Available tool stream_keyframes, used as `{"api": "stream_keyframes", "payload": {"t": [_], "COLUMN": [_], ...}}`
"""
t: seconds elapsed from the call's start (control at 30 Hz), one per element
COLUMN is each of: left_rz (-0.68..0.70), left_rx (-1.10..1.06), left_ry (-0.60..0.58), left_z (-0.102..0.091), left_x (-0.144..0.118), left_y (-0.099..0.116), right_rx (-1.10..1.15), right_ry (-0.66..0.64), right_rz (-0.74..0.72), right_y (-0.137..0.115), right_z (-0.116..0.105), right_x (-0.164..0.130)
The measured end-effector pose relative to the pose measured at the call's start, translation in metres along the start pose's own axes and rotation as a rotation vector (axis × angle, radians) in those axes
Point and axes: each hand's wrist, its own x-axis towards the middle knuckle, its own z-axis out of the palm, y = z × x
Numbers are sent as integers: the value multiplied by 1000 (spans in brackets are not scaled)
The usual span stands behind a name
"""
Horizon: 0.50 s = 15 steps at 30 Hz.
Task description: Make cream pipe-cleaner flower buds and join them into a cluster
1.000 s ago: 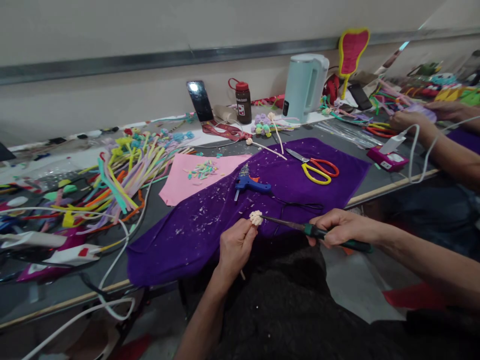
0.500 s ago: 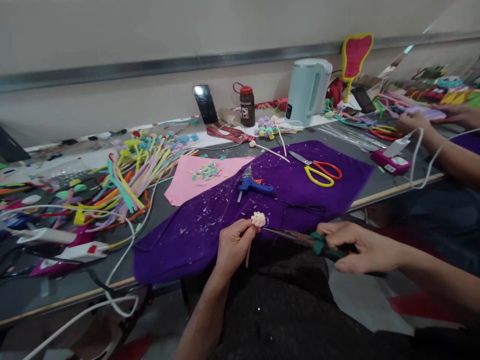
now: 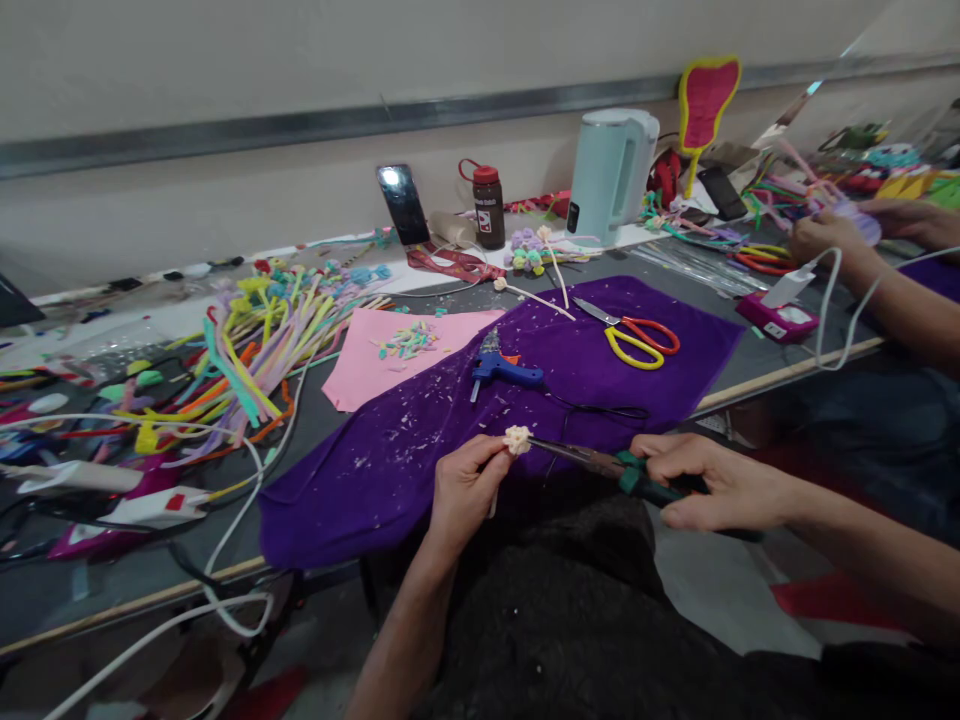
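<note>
Many pipe cleaners (image 3: 247, 350) heaped left of frame on the bench (image 3: 757, 360). Centre: purple cloth (image 3: 420, 440), glue gun (image 3: 502, 370), scissors (image 3: 637, 340). Lower centre: left hand (image 3: 465, 490), grip clenched on cream bud (image 3: 516, 439), rolled, still being shaped. Lower right: right hand (image 3: 712, 485) grasping pliers (image 3: 600, 462), tips at bud.

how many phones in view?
2. One phone leans upright against the back wall, left of the brown bottle. A second phone lies propped below the red-and-yellow paddle, right of the kettle. The clutter may hide more.
</note>
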Motion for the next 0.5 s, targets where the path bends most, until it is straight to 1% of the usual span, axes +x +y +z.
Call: {"api": "stream_keyframes", "payload": {"t": [0.17,0.5], "left_rz": [6,68], "left_rx": [7,17], "left_ry": [4,31], "left_z": [1,2], "left_x": [0,-1], "left_y": [-1,2], "right_rx": [-2,3], "right_ry": [-7,-20], "right_rz": [8,14], "right_y": [2,2], "right_z": [-1,-1], "right_x": [0,0]}}
